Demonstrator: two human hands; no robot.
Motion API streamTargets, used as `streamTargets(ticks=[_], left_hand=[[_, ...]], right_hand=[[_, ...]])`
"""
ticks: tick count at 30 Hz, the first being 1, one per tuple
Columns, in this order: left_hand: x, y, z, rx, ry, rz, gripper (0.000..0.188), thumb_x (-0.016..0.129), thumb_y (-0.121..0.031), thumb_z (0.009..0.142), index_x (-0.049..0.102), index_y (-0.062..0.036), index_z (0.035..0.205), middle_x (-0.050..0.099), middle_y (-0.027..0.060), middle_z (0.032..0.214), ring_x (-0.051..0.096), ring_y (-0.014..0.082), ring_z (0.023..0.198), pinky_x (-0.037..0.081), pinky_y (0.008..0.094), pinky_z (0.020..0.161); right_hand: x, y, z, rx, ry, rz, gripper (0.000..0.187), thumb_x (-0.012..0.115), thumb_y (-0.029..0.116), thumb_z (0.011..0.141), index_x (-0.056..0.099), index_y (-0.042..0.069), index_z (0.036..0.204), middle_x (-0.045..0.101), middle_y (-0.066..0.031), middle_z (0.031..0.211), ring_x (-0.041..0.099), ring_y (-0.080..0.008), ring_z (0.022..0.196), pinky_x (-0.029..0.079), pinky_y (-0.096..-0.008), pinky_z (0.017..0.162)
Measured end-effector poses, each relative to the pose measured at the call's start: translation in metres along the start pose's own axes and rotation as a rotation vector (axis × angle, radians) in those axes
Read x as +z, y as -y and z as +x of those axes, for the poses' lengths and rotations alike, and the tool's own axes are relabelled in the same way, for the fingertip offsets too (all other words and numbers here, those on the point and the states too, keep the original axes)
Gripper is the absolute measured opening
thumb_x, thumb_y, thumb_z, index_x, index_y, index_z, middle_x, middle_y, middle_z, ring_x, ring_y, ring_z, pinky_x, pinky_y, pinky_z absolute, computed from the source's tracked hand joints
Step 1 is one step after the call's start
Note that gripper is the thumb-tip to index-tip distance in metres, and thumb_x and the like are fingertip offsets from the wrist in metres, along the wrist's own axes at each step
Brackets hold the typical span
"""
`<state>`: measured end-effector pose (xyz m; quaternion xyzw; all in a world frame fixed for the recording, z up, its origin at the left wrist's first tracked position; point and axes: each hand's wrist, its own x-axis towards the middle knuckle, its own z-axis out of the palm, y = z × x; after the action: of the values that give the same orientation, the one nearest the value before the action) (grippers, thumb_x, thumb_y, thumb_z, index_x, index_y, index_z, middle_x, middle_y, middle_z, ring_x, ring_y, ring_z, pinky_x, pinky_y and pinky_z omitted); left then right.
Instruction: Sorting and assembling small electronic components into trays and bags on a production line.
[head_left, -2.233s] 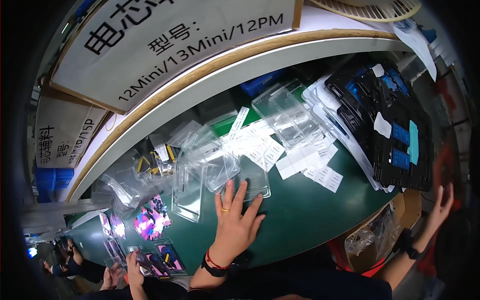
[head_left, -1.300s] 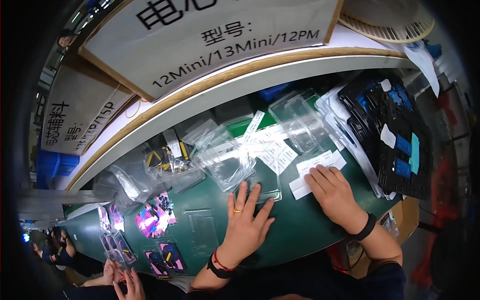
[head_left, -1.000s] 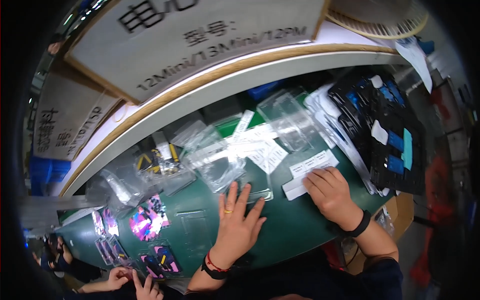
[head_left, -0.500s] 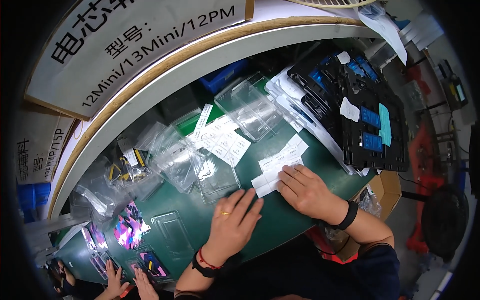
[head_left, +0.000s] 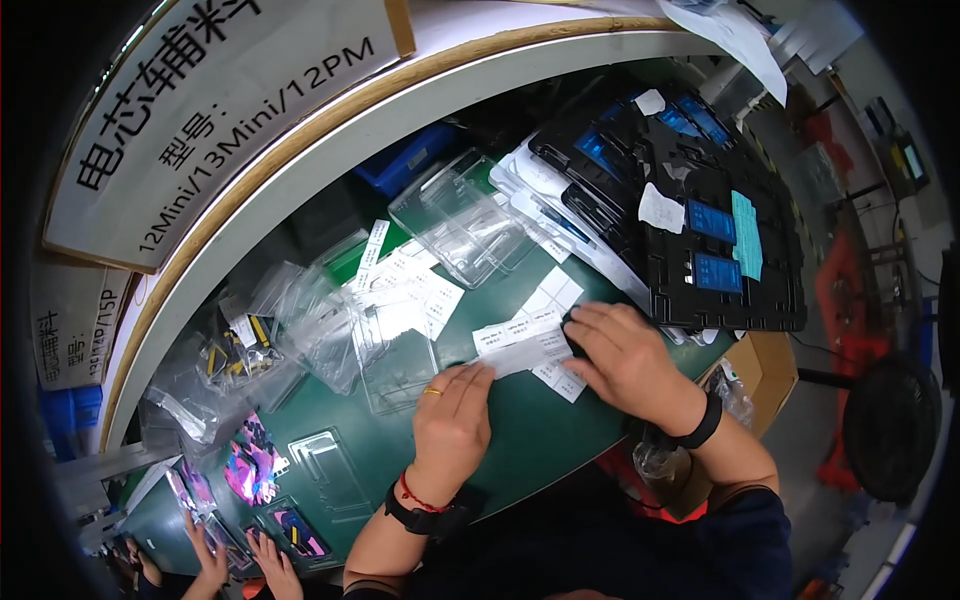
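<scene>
A strip of white printed labels (head_left: pixel 523 347) is stretched between my two hands above the green table. My left hand (head_left: pixel 452 422), with a ring and a red bracelet, is closed on the strip's left end, fingertips pinched. At the other end my right hand (head_left: pixel 628 365) is closed too, its fingers bent over the strip's edge and partly hiding it. Under and behind the strip lie more white label sheets (head_left: pixel 553 292), flat on the table. A clear plastic tray (head_left: pixel 395 375) is just beyond my left hand.
Black trays (head_left: pixel 665 270) with blue battery-like parts are piled at the right. Clear plastic boxes (head_left: pixel 465 220) and a bin of yellow-black pieces (head_left: pixel 235 350) stand along the back. Another person's hands (head_left: pixel 270 565) work at lower left. A cardboard box (head_left: pixel 765 385) sits at right.
My left hand has come up to the labels and taken hold of the strip's left end. The strip now lifts off the sheets below. The whole view has shifted a little.
</scene>
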<state>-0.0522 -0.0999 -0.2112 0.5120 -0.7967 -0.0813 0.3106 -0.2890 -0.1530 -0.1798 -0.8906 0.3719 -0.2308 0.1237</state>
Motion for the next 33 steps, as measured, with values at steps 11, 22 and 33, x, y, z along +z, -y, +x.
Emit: streamTargets(ticks=[11, 22, 33], left_hand=[[-0.006, -0.002, 0.001, -0.252, -0.204, -0.044, 0.016, 0.063, 0.008, 0.079, 0.065, 0.0023, 0.095, 0.068, 0.0152, 0.087, 0.065, 0.0311, 0.075, 0.052, 0.0367, 0.066], [-0.011, 0.001, 0.005, -0.276, -0.234, -0.061, 0.012, 0.064, 0.005, 0.082, 0.066, 0.002, 0.093, 0.069, 0.0164, 0.085, 0.065, 0.0307, 0.068, 0.05, 0.035, 0.061], [-0.01, 0.003, 0.003, -0.258, -0.202, -0.05, 0.014, 0.064, 0.006, 0.082, 0.067, 0.0018, 0.095, 0.069, 0.0161, 0.085, 0.064, 0.0308, 0.068, 0.05, 0.0357, 0.061]], right_hand=[[0.012, -0.019, -0.006, 0.14, 0.042, -0.216, 0.037, 0.06, 0.001, 0.081, 0.06, -0.004, 0.118, 0.059, -0.0193, 0.125, 0.056, -0.0349, 0.119, 0.048, -0.0395, 0.097], [0.013, -0.016, -0.007, 0.187, 0.134, -0.206, 0.043, 0.066, 0.006, 0.078, 0.059, 0.0, 0.121, 0.057, -0.0169, 0.129, 0.054, -0.032, 0.12, 0.047, -0.0405, 0.097], [0.011, -0.023, 0.016, 0.204, 0.153, 0.067, 0.047, 0.073, 0.002, 0.072, 0.06, 0.002, 0.117, 0.057, -0.0131, 0.103, 0.054, -0.0324, 0.1, 0.045, -0.041, 0.089]])
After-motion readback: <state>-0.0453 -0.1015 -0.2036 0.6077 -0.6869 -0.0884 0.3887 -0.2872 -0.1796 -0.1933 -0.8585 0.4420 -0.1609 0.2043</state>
